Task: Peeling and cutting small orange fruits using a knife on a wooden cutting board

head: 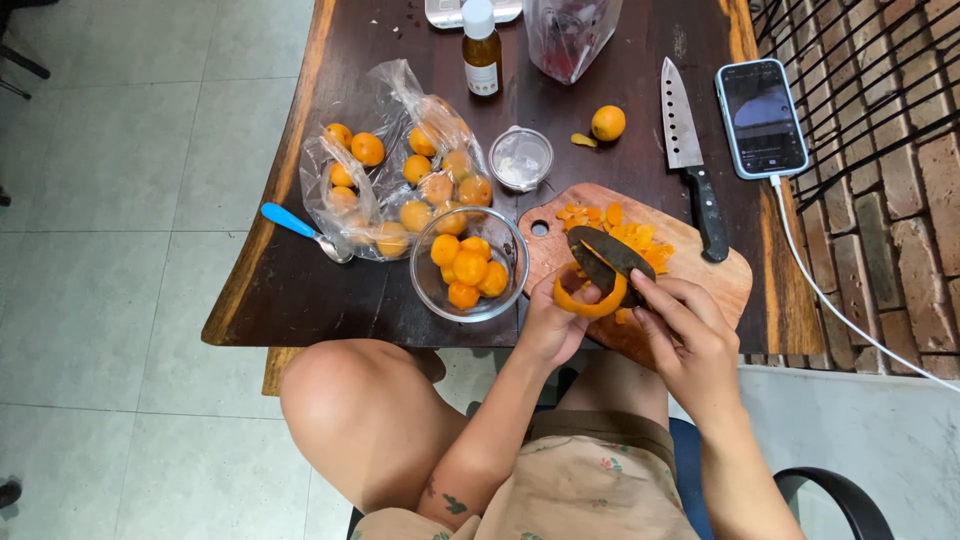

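Observation:
My left hand [548,322] grips a small orange citrus fruit [588,297] over the near edge of a wooden cutting board [715,282]. Beside it, my right hand [685,335] holds a dark short-bladed tool [606,258] with its blade lying across the fruit. Orange peel scraps [622,232] are strewn on the board behind the fruit. Just left of my left hand stands a glass bowl [470,266] holding several small peeled-looking orange fruits.
A clear plastic bag of small oranges [405,170] and a blue-handled spoon [300,229] lie left. A kitchen knife [688,160], loose orange [607,122], phone with cable [761,117], small lidded cup [521,158], brown bottle [481,50] and another bag [568,35] sit behind. Brick wall right.

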